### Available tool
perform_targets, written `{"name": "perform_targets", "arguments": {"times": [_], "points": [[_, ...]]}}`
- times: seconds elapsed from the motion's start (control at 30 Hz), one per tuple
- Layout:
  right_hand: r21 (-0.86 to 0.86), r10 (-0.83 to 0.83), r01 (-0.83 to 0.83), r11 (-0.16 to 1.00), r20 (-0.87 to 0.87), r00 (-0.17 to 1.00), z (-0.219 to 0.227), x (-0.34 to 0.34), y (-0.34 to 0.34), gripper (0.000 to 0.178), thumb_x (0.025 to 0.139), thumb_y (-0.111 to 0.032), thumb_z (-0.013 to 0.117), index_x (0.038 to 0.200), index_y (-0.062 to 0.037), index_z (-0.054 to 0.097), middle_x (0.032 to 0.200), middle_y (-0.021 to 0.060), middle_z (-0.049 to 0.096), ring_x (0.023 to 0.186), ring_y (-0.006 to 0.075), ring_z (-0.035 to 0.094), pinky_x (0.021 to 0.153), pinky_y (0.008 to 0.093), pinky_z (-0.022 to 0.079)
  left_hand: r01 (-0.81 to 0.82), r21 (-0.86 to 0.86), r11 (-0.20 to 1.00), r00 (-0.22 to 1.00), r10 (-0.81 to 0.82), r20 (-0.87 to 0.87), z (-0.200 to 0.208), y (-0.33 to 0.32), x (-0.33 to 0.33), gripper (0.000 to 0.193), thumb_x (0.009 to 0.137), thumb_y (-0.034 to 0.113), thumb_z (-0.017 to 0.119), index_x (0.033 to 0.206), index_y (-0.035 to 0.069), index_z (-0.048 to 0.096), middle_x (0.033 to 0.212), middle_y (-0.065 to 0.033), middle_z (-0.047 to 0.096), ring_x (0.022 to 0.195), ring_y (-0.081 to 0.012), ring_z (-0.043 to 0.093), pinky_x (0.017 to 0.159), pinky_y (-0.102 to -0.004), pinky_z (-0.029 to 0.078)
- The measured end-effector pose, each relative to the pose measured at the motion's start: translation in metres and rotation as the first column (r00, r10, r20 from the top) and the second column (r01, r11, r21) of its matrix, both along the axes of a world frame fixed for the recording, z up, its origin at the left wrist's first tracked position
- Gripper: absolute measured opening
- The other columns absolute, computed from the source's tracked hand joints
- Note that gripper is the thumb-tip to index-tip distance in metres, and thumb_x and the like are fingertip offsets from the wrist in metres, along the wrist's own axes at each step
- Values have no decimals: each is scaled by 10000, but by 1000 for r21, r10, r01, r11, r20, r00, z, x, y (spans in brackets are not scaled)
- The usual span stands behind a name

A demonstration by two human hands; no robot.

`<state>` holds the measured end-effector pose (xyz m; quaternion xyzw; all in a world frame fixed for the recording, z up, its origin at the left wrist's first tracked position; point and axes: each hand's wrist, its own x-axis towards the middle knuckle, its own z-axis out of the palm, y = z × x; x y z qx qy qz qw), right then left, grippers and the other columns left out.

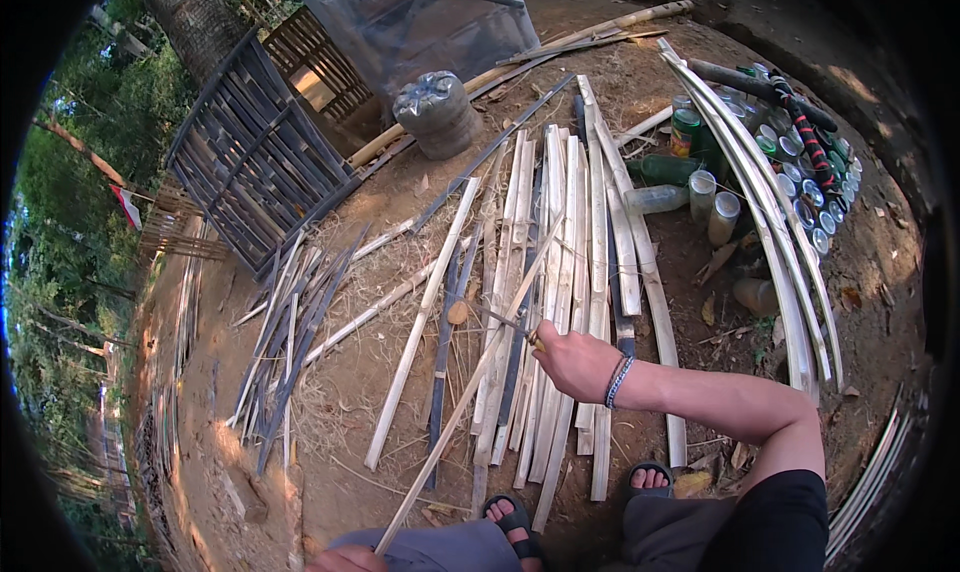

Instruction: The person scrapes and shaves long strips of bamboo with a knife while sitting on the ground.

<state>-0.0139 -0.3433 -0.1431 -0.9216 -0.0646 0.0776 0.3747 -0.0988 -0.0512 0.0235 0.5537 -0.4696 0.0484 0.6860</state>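
My right hand (575, 360), with a beaded bracelet at the wrist, is closed round the handle of a knife (505, 322). Its thin dark blade points left and crosses a long, slender bamboo strip (445, 447). That strip slants from the lower edge up to the right, over the pile. At the lower edge, partly cut off by the picture, my left hand (345, 559) grips the strip's near end. Under the blade lie many pale split bamboo slats (568, 272), set roughly side by side on the ground. A small round wooden end (458, 312) shows by the knife tip.
Dark, thin slats (300, 342) lie heaped at the left, before a slatted bamboo panel (265, 152). A plastic jug (437, 115) stands at the back. Glass bottles (725, 212) cluster at the right, beside long curved bamboo strips (770, 222). Shavings litter the dirt.
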Motion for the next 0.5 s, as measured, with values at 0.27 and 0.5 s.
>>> {"name": "perform_targets", "arguments": {"times": [0.27,0.5], "points": [[3,78,-78,997,-6,997,19,-15,2,247,979,-215,446,984,21,374,593,255,592,614,450,631,545,510,520,232,104,967,973,-228,-47,10,-3,4,526,873,287,678,449,57,467,411,-36,397,323,-151,333,407,-311,291],[42,233,-231,972,-44,972,37,-34,23,244,980,-210,442,972,23,370,597,247,599,587,453,624,551,508,526,100,97,990,995,-98,-28,4,3,-5,511,862,306,684,464,59,480,414,-40,397,339,-161,354,421,-309,308]]}}
